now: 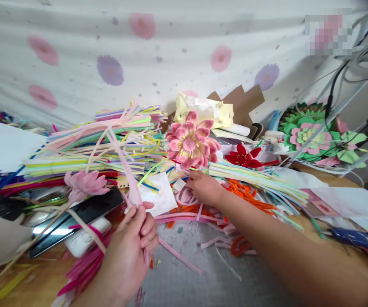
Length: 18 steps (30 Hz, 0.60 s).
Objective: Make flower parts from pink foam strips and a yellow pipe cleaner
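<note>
My left hand is closed around a pale pink pipe cleaner that rises from my fingers toward the pile. My right hand reaches forward into the heap, its fingers curled down among pink loops and orange pipe cleaners; what they grip, if anything, is hidden. Just beyond it stands a big pink pipe-cleaner flower. A smaller pink flower on a stem lies to the left.
A thick pile of coloured pipe cleaners covers the table's back. A red flower, a green-and-pink flower arrangement, a blue glue gun, a black tablet and white paper surround the grey cutting mat.
</note>
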### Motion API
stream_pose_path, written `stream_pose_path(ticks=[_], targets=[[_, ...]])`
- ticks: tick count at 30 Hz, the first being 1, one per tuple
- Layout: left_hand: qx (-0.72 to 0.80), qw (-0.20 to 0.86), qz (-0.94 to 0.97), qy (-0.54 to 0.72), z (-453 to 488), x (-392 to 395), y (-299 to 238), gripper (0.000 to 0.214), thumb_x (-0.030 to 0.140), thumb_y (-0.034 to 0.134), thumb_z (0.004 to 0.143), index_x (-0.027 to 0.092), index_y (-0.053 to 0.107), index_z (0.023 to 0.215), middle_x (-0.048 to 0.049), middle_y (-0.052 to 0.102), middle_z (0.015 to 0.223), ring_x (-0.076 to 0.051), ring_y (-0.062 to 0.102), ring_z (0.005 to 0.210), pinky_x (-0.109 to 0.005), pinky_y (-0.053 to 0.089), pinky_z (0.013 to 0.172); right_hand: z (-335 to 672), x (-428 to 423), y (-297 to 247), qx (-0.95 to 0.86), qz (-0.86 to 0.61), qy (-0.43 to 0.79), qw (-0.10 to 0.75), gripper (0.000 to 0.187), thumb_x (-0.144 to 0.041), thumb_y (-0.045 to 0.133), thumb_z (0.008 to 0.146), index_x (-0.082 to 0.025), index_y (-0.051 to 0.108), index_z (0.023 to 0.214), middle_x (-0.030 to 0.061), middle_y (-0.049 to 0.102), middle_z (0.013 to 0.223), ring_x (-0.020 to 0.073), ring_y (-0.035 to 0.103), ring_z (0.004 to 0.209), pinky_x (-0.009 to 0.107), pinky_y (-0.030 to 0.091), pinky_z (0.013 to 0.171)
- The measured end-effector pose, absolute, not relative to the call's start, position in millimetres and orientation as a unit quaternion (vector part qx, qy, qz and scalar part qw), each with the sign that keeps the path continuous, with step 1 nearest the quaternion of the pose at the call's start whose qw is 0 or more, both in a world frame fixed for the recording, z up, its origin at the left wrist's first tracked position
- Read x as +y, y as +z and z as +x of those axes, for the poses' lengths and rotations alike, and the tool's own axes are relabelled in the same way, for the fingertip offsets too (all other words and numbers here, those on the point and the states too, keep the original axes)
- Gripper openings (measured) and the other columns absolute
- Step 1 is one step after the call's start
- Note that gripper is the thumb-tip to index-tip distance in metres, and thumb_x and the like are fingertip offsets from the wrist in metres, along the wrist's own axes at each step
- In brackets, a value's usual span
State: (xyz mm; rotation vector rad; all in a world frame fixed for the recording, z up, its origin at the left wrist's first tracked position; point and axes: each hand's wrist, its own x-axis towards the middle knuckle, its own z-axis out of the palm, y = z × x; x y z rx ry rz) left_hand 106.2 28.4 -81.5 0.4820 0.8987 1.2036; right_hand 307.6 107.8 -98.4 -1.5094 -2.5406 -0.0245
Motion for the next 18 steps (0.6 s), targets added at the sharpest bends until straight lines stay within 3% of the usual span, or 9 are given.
stream_pose_path(ticks=[5, 7, 11, 14, 18], targets=[[0.400, 0.704, 0.238, 0.536, 105.7, 27.1, -83.8, 0.016, 0.029, 0.064, 0.075, 0.017, 0.055, 0.077, 0.0079, 0.037, 0.049, -0.002, 0.026, 0.037, -0.014, 0.021, 0.036, 315.7, 102.3, -96.2, -0.828, -0.537, -0.008, 0.161, 0.023, -0.006, 0.051, 0.077, -0.015, 0.069, 0.087, 0.0112, 0.060, 0.095, 0.0230, 0.051, 0.094, 0.033, 0.041, 0.082], [0.394, 0.708, 0.243, 0.534, 106.0, 25.8, -84.2, 0.017, 0.030, 0.064, 0.076, 0.016, 0.054, 0.074, 0.0079, 0.037, 0.050, -0.001, 0.027, 0.038, -0.014, 0.022, 0.037, 314.7, 85.0, -91.0, -0.801, -0.537, 0.042, 0.262, 0.024, -0.007, 0.050, 0.077, -0.017, 0.068, 0.090, 0.0092, 0.061, 0.097, 0.0207, 0.053, 0.094, 0.033, 0.041, 0.084], [0.375, 0.707, 0.290, 0.525, 106.7, 21.8, -82.2, 0.017, 0.027, 0.066, 0.075, 0.015, 0.054, 0.073, 0.0084, 0.034, 0.051, -0.001, 0.026, 0.041, -0.014, 0.021, 0.039, 292.1, 45.3, -85.3, -0.655, -0.414, 0.376, 0.509, 0.015, -0.021, 0.055, 0.081, -0.017, 0.066, 0.091, 0.0049, 0.066, 0.086, 0.0172, 0.059, 0.085, 0.032, 0.044, 0.080], [0.371, 0.690, 0.334, 0.525, 106.1, 19.2, -81.5, 0.014, 0.027, 0.066, 0.075, 0.016, 0.059, 0.081, 0.0094, 0.031, 0.049, -0.002, 0.024, 0.041, -0.014, 0.020, 0.040, 270.6, 25.6, -83.8, -0.532, -0.308, 0.572, 0.543, 0.020, -0.032, 0.058, 0.082, -0.016, 0.064, 0.091, 0.0022, 0.064, 0.071, 0.0149, 0.058, 0.070, 0.028, 0.044, 0.069], [0.375, 0.682, 0.350, 0.521, 105.1, 16.5, -81.6, 0.024, 0.029, 0.069, 0.072, 0.015, 0.064, 0.090, 0.0094, 0.034, 0.046, -0.001, 0.024, 0.039, -0.014, 0.020, 0.039, 249.7, 13.9, -85.9, -0.410, -0.244, 0.694, 0.540, 0.024, -0.037, 0.064, 0.077, -0.014, 0.065, 0.081, -0.0012, 0.054, 0.059, 0.0087, 0.045, 0.050, 0.025, 0.043, 0.059]])
